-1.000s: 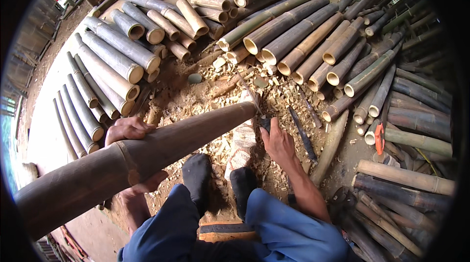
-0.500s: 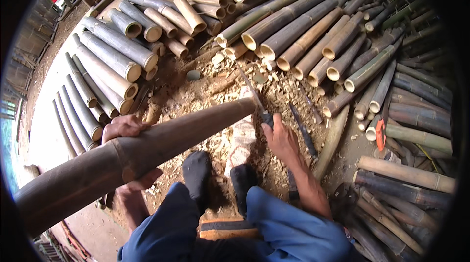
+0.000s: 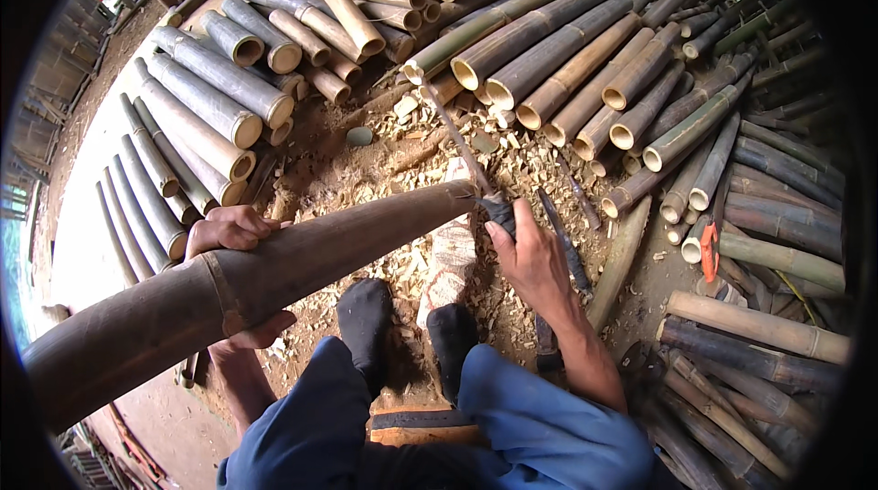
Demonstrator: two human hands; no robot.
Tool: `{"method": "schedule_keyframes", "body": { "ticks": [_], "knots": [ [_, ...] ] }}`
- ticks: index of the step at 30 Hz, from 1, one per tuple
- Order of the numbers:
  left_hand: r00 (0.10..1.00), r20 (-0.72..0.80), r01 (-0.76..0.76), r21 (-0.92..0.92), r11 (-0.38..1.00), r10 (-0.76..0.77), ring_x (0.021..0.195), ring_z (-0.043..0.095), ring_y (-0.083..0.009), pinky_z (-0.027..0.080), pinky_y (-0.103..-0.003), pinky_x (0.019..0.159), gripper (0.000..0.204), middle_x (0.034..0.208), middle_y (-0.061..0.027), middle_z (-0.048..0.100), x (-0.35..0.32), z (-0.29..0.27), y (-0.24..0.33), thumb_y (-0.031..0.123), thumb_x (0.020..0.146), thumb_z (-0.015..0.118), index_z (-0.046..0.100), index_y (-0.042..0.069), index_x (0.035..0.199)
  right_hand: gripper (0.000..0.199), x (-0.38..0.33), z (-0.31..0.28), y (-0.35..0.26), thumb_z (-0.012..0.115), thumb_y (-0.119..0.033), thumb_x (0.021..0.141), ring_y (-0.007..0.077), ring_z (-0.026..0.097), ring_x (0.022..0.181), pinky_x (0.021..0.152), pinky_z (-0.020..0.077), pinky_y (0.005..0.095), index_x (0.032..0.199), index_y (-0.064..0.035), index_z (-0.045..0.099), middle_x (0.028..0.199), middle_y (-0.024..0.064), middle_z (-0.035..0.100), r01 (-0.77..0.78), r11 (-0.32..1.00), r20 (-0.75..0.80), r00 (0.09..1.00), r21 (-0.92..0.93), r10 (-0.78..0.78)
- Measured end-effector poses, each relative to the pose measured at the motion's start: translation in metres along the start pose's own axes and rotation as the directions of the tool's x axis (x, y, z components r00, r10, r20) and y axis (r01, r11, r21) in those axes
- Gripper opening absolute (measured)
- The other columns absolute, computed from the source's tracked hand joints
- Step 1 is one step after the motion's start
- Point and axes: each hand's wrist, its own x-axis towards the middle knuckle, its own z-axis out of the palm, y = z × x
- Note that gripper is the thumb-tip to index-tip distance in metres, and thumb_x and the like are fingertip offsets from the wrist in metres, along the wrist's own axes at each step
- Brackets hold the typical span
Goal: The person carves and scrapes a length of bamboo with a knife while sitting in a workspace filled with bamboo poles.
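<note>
A thick brown bamboo pole (image 3: 302, 257) slants across from the lower left, its far end above a pale log (image 3: 446, 280) on the ground. My left hand (image 3: 227, 232) is wrapped round the pole near a joint ring, fingers on top and thumb side below; part of it is hidden behind the pole. In my right hand (image 3: 532, 257) is the dark handle of a long, narrow-bladed knife (image 3: 462, 144). Its blade points away and to the left, lying against or just beyond the pole's far end; whether it touches I cannot tell.
Cut bamboo lengths (image 3: 540, 51) lie stacked in an arc ahead and to both sides. Wood chips (image 3: 402, 261) cover the ground around my dark-socked feet (image 3: 366, 325). Another dark blade (image 3: 565, 243) lies right of my right hand. An orange-handled tool (image 3: 710, 250) stands among the bamboo.
The knife has moved a little away and to the left along the pole's end, so more blade shows beyond it. The pole and my left hand have shifted slightly left.
</note>
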Motion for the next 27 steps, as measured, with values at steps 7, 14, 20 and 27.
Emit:
{"method": "schedule_keyframes", "body": {
  "ticks": [7, 14, 20, 27],
  "knots": [
    [1.0, 0.009, 0.016, -0.098, 0.995, -0.016, 0.111, 0.056, -0.0238, 0.054, -0.047, 0.105, 0.072, 0.112, -0.0119, 0.053, 0.004, 0.007, 0.0, 0.019, 0.057, 0.094, 0.055, 0.004, 0.116, 0.028, 0.007, 0.038, 0.044, 0.057, -0.029, 0.105, 0.0331, 0.07, 0.057, 0.043, 0.0512, 0.0402, 0.104, -0.0022, 0.048, 0.066, 0.0207, 0.067, -0.132, 0.979, 0.128, 0.98, -0.156, 0.152],
    [1.0, 0.018, 0.025, -0.078, 0.997, -0.024, 0.112, 0.055, -0.0237, 0.051, -0.049, 0.107, 0.07, 0.113, -0.0118, 0.054, 0.002, 0.003, 0.002, 0.018, 0.058, 0.094, 0.055, 0.004, 0.114, 0.028, -0.002, 0.006, -0.007, 0.058, -0.029, 0.105, 0.0294, 0.067, 0.053, 0.041, 0.049, 0.0392, 0.102, -0.0029, 0.046, 0.064, 0.0186, 0.064, 0.166, 0.985, -0.157, 0.975, 0.038, -0.158],
    [0.999, 0.037, 0.003, -0.066, 0.998, 0.0, 0.111, 0.055, -0.0235, 0.049, -0.048, 0.106, 0.069, 0.112, -0.0113, 0.054, 0.01, 0.006, 0.003, 0.018, 0.058, 0.094, 0.055, 0.004, 0.113, 0.028, 0.011, 0.04, 0.055, 0.058, -0.028, 0.105, 0.0298, 0.067, 0.052, 0.041, 0.0495, 0.0383, 0.101, -0.0024, 0.046, 0.064, 0.0206, 0.065, -0.059, 0.977, 0.081, 0.994, -0.205, 0.077],
    [1.0, 0.009, 0.022, -0.072, 0.997, -0.021, 0.112, 0.055, -0.0238, 0.049, -0.047, 0.105, 0.07, 0.111, -0.0113, 0.055, 0.007, 0.008, 0.001, 0.02, 0.057, 0.095, 0.055, 0.004, 0.113, 0.029, -0.006, 0.022, 0.012, 0.057, -0.027, 0.105, 0.0316, 0.067, 0.055, 0.043, 0.0483, 0.0423, 0.109, 0.0001, 0.05, 0.065, 0.0181, 0.063, 0.017, 1.0, -0.033, 0.999, -0.012, -0.017]
  ]
}}
